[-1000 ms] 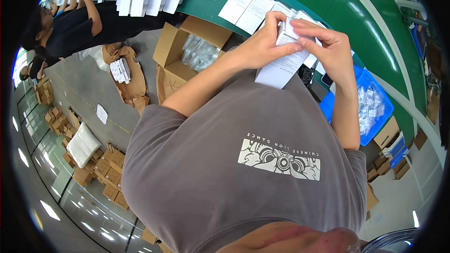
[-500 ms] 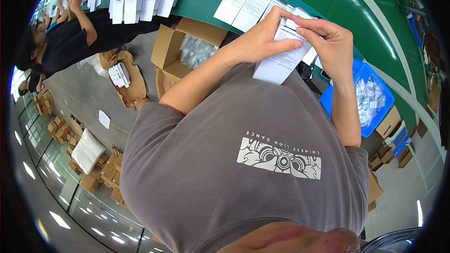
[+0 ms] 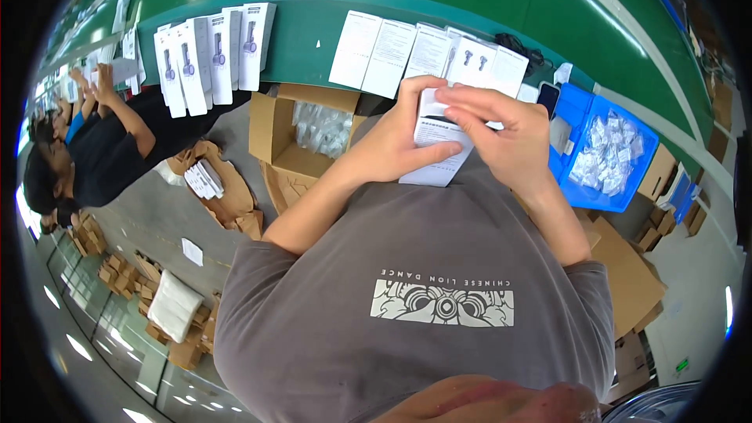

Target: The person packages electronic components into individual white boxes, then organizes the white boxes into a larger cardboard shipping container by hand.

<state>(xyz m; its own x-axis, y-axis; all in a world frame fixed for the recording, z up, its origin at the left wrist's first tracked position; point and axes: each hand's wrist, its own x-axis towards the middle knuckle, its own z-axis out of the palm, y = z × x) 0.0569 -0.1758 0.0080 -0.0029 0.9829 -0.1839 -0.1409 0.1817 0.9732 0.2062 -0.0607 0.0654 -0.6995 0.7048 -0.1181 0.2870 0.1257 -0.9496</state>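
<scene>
White carton (image 3: 435, 145), a flat printed pack, is sitting upright between both hands in front of the grey shirt (image 3: 423, 298). Beyond the fingers, the green workbench (image 3: 313, 39) is carrying a row of similar white packs (image 3: 427, 51). Just left of the fingers, an open cardboard box (image 3: 301, 129) is holding clear bags. Right of the fingers, a blue bin (image 3: 607, 153) is holding small bagged parts. The left hand (image 3: 395, 141) is wrapping closed around the carton's left edge, thumb lying across its face. The right hand (image 3: 509, 137) is curling over the top, fingertips (image 3: 446, 96) pressing on its upper flap.
</scene>
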